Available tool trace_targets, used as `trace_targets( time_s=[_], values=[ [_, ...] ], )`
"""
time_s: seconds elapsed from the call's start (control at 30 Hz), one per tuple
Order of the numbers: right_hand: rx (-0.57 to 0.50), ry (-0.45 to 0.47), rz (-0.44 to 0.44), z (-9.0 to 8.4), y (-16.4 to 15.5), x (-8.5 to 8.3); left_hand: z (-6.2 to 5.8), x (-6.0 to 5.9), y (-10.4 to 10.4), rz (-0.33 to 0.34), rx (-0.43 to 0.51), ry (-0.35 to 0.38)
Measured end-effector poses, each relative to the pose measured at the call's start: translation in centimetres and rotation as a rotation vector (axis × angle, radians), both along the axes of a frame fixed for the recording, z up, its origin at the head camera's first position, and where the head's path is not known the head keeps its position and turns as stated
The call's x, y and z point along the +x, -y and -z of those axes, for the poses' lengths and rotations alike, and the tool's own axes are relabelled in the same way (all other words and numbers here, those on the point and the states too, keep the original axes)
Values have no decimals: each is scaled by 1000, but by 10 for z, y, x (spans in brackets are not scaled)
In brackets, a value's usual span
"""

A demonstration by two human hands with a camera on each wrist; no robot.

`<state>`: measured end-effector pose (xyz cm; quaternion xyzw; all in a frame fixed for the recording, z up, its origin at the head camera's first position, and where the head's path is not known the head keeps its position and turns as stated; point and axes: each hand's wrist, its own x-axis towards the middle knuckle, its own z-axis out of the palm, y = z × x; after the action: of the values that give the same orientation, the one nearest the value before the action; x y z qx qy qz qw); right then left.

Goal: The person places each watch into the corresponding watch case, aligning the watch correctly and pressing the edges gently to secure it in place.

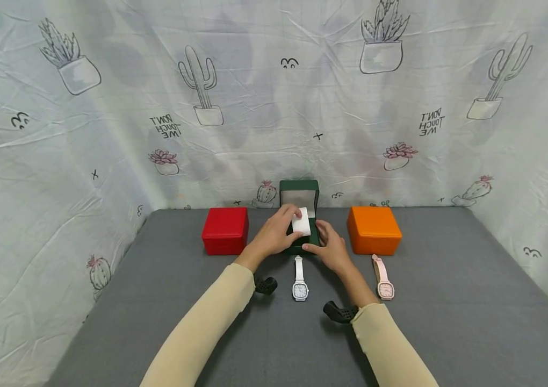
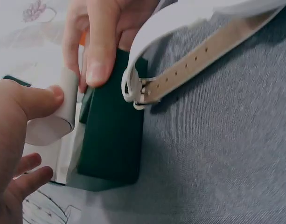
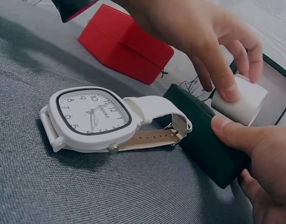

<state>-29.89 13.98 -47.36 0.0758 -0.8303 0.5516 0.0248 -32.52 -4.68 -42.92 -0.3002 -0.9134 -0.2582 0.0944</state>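
A green watch box (image 1: 299, 184) stands at the back middle of the table with its lid raised. My left hand (image 1: 275, 232) pinches a white watch cushion (image 1: 302, 222) between thumb and fingers, over the box's opening. On the box's right side, my right hand (image 1: 333, 250) grips it, thumb on the front edge in the right wrist view. A white wristwatch (image 1: 300, 290) lies in front of the box, dial up; its buckled strap (image 3: 154, 108) reaches close to the box front in the right wrist view.
To the left stands a closed red box (image 1: 225, 231), to the right a closed orange box (image 1: 374, 231). A pink wristwatch (image 1: 384, 285) lies before the orange one. Behind the grey table (image 1: 448, 322) hangs a cactus-print cloth (image 1: 274, 107).
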Motion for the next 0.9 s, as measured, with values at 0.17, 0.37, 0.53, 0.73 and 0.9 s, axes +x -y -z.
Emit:
trace_targets(
  time_s=[0.17,0.37,0.53,0.73,0.9],
  values=[
    [-7,-7,-1,0,0,1,-2,8,1,16,70,65],
    [2,-22,-10,-2,0,2,2,15,6,26,205,104],
    [46,-32,4,-4,1,5,7,21,12,63,334,82],
    [96,-60,30,-4,3,10,11,29,21,97,397,69],
    [87,-103,40,-5,4,17,14,35,27,110,438,71]
  ],
)
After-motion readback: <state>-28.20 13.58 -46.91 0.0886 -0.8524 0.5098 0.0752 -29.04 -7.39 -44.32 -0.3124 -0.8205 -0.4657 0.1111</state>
